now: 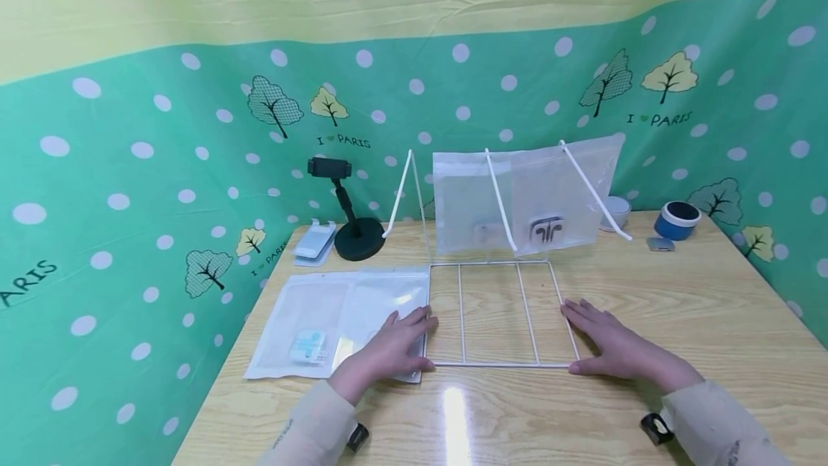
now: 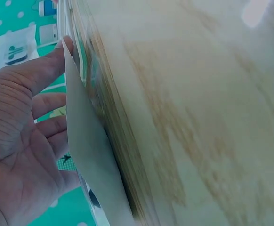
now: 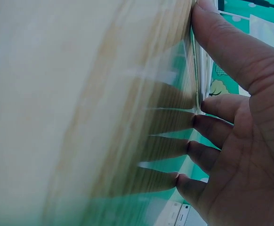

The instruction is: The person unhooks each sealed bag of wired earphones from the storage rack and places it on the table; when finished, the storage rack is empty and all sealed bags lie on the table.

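We see a white wire rack (image 1: 494, 311) lying flat on the wooden table (image 1: 679, 293), right in the middle. Its back part stands up and leans away from us. A clear plastic bag (image 1: 524, 196) hangs between the leaning wires, and we can see a small dark thing inside it.

The left hand (image 1: 394, 344) lies flat with its fingers straight. It rests on the near left corner of the rack and on the edge of a flat plastic bag (image 1: 336, 322) beside it. It grips nothing. In the left wrist view we see the open palm (image 2: 19, 141) with a thin sheet edge against the fingers.

The right hand (image 1: 604, 340) lies flat too, fingers spread, at the near right corner of the rack. It holds nothing. In the right wrist view its fingertips (image 3: 207, 12) press on the table.

Behind the flat bag stands a black phone stand (image 1: 349, 211), with a small white packet (image 1: 315, 241) next to it. Far to the right we see a blue tape roll (image 1: 676, 219), a white cup (image 1: 617, 211), and a small grey square (image 1: 660, 244). A green cloth with dots and trees (image 1: 162, 164) hangs all around.
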Tool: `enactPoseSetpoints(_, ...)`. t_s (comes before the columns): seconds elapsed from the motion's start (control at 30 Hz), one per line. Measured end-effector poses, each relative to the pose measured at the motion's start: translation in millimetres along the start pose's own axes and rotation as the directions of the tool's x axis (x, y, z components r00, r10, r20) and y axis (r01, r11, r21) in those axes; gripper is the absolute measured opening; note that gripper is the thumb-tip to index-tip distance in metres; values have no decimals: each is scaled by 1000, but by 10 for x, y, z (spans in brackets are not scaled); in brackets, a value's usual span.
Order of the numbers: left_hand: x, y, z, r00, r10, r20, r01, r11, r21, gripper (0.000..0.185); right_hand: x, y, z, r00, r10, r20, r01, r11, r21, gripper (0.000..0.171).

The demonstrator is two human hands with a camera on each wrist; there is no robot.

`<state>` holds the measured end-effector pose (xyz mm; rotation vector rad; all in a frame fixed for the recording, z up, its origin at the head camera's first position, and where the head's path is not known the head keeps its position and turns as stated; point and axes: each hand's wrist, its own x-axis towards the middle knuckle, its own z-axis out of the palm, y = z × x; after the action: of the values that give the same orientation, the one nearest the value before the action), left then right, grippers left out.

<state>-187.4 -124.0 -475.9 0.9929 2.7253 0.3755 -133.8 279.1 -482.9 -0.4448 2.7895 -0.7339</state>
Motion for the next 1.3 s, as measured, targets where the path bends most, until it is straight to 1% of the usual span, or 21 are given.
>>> enactPoseSetpoints(0.2, 5, 6, 5, 1000, -1, -7, 2, 1000, 11, 75, 6, 0, -10, 1000, 6, 7, -6, 1000, 3, 105)
enactPoseSetpoints(0.53, 10, 5, 40, 1000, -21, -20, 21, 1000, 17, 73, 17, -18, -12, 1000, -21, 7, 21, 1000, -3, 105)
enactPoseSetpoints(0.67, 10, 20, 39, 999, -30, -17, 30, 1000, 4, 73, 19, -4, -20, 1000, -11, 10, 11, 1000, -6, 106)
enactPoseSetpoints(0.8, 17, 35, 37, 999, -40, -17, 40, 999, 5, 75, 17, 27, -58, 1000, 7, 8, -7, 1000, 26, 105)
enactPoseSetpoints(0.93, 28, 39, 45, 999, -46, -22, 47, 999, 14, 77, 50, 74, -132, 999, 26, -48, -22, 996, 81, 95)
enactPoseSetpoints(1.1, 31, 44, 45, 998, -53, -24, 53, 998, 15, 78, 123, 130, -273, 985, 78, -154, -53, 986, 158, 74)
enactPoseSetpoints(1.2, 31, 47, 49, 998, -55, -27, 55, 998, 12, 79, 160, 156, -381, 967, 106, -231, -57, 976, 211, 61)
enactPoseSetpoints(1.3, 38, 51, 53, 998, -59, -29, 60, 998, 4, 78, 206, 172, -503, 936, 142, -322, -52, 961, 273, 56)
